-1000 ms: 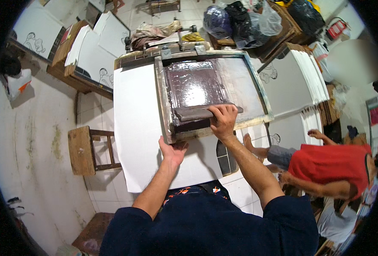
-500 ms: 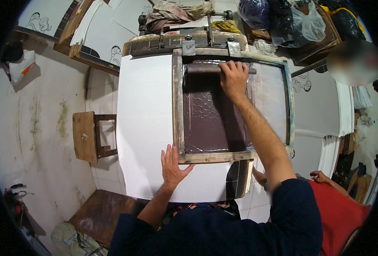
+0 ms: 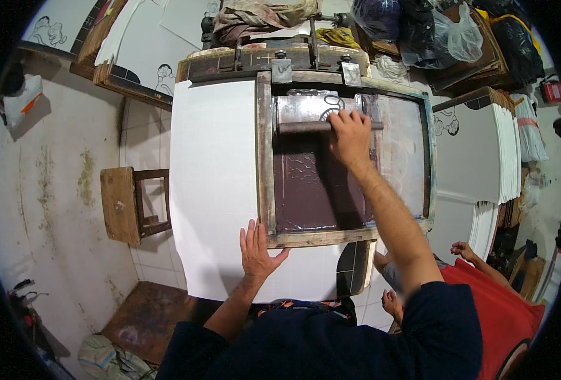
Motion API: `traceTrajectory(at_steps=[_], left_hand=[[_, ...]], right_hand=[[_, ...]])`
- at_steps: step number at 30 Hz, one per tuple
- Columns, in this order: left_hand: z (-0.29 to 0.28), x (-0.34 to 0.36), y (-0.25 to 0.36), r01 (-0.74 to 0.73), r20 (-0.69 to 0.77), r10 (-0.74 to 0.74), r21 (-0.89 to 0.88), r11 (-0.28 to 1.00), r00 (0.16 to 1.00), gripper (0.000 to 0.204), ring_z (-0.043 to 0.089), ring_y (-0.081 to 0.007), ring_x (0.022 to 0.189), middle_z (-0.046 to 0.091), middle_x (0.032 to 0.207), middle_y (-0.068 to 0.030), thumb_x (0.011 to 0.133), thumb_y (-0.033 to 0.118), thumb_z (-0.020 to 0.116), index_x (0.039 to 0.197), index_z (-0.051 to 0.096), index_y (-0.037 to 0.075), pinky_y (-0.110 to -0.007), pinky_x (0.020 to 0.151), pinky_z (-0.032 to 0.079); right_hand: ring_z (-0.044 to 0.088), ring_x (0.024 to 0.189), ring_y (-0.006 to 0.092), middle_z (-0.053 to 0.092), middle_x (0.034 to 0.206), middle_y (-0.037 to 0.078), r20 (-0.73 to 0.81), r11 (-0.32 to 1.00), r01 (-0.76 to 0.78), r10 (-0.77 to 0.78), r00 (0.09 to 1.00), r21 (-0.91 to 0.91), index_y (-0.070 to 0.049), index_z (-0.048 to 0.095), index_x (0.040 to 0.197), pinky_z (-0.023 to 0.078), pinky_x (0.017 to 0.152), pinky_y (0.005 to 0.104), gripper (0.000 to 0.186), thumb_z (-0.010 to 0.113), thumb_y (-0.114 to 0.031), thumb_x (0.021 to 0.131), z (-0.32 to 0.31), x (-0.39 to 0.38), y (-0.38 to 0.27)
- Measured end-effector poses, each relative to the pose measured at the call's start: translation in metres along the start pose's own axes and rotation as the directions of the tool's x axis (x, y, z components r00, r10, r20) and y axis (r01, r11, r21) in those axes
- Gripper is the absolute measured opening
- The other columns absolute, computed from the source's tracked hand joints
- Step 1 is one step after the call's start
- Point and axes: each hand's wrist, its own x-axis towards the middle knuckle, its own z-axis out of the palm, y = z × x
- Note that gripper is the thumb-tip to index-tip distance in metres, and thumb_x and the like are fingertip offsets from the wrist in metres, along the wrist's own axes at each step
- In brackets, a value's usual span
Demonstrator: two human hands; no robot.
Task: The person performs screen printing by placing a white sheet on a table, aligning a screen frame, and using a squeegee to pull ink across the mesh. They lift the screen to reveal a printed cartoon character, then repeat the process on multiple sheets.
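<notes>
My right hand (image 3: 351,140) grips a dark squeegee (image 3: 302,127) lying across the upper part of a wooden-framed printing screen (image 3: 265,164). Dark brownish-purple ink (image 3: 312,190) covers the mesh on the near side of the squeegee. Beyond it, a lighter strip of mesh shows part of a black line drawing (image 3: 332,106). The screen rests over a white sheet (image 3: 214,190), held at its far edge by two metal hinge clamps (image 3: 281,71). My left hand (image 3: 258,253) is open, its fingers spread against the frame's near left corner and on the sheet.
A wooden stool (image 3: 121,204) stands left of the table. Stacks of printed boards (image 3: 477,152) lie right and far left. Plastic bags (image 3: 448,38) and rags (image 3: 261,22) sit at the back. A person in a red shirt (image 3: 492,304) is close at my right.
My right hand has drawn the squeegee toward me, uncovering a strip of mesh with a line drawing behind it. My left hand stays at the frame corner. The person's hand at right has shifted.
</notes>
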Motion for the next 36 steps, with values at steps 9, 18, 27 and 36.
traceTrajectory(at_steps=[9,18,27,36], left_hand=[[-0.001,0.002,-0.004,-0.024,0.01,0.024,0.002,1.0,1.0,0.119,0.036,-0.0459,0.15,0.039,0.155,-0.0341,0.073,0.046,0.092,0.159,0.026,-0.004,-0.068,0.122,0.023],[0.002,0.001,-0.002,-0.033,-0.04,0.033,-0.005,0.999,0.999,0.113,0.034,-0.0428,0.152,0.042,0.157,-0.0293,0.077,0.043,0.088,0.158,0.028,-0.006,-0.064,0.125,0.021],[0.005,0.0,-0.007,-0.008,-0.016,0.009,0.01,1.0,1.0,0.111,0.029,-0.0359,0.156,0.039,0.161,-0.0248,0.082,0.051,0.082,0.16,0.027,-0.005,-0.058,0.129,0.015],[-0.008,0.01,0.019,0.346,0.059,-0.349,-0.366,0.864,0.935,0.104,0.051,-0.04,0.141,0.051,0.153,-0.0277,0.081,0.017,0.088,0.163,0.025,0.0,-0.048,0.114,0.045]], right_hand=[[0.061,0.105,0.0277,0.063,0.104,0.003,-0.146,0.996,-0.034,0.022,0.989,-0.08,-0.018,0.063,0.11,0.042,0.091,0.0476,0.039,0.082,-0.017,0.076,0.033,0.073,0.022],[0.059,0.111,0.0279,0.063,0.109,0.004,0.069,0.995,-0.093,0.095,0.993,-0.037,-0.017,0.064,0.114,0.043,0.094,0.0486,0.05,0.085,-0.014,0.07,-0.015,-0.065,-0.033],[0.056,0.109,0.0297,0.06,0.107,0.005,0.176,0.988,-0.151,0.143,0.974,0.032,-0.015,0.064,0.108,0.039,0.098,0.0495,0.044,0.083,-0.009,0.068,-0.066,-0.218,-0.105],[0.059,0.105,0.0289,0.064,0.104,0.004,0.133,0.99,-0.134,0.128,0.983,0.036,-0.014,0.067,0.113,0.039,0.096,0.0487,0.037,0.081,-0.012,0.079,-0.082,-0.182,-0.099]])
